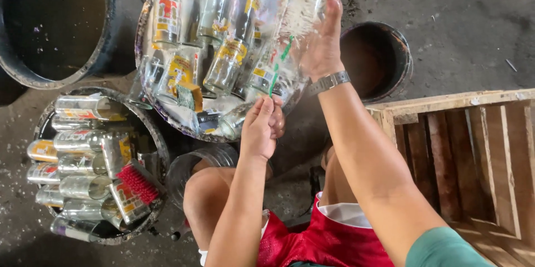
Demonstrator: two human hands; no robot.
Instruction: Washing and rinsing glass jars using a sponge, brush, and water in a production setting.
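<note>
My right hand (322, 44) grips a clear glass bottle (292, 22) and holds it tilted, mouth toward me, above a round tub. My left hand (261, 127) pinches the end of a thin green brush handle (277, 72) that runs up into the bottle's mouth. A metal watch sits on my right wrist. My bare knee and red shorts show below the hands.
The round tub (146, 16) of soapy water holds several labelled bottles and a sponge. A second tub (159, 139) at left holds several bottles and a red brush (136, 182). A dark barrel (106, 38) stands top left, a dark bucket (404, 55) right, a wooden crate (462, 150) far right.
</note>
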